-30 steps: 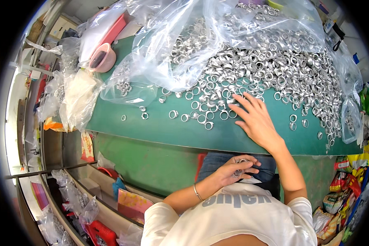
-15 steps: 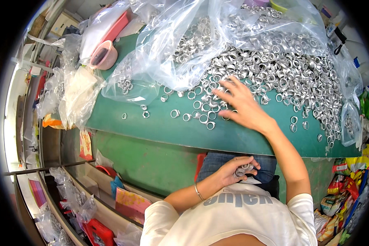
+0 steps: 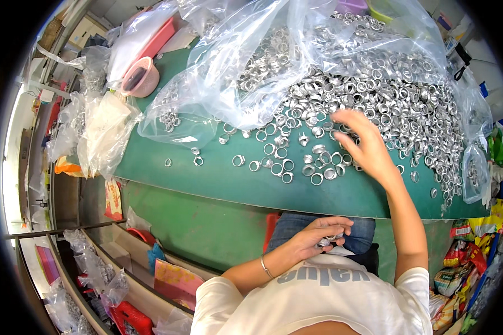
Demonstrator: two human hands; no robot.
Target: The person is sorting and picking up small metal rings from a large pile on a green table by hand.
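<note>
Right hand (image 3: 364, 146) open, fingers spread over shiny metal rings (image 3: 374, 89) on green table (image 3: 207, 178); left hand (image 3: 318, 234) cupped around few rings; crinkly clear plastic bag (image 3: 251, 67) holds more.

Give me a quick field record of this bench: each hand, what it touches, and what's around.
Left hand: at the lap, fingers curled around a few small metal rings
Right hand: stretched over the green table, fingers spread on loose metal rings
Ring pile: heaped at the far right of the table
Clear plastic bags: spread over the pile
Pink cup: far left
</note>
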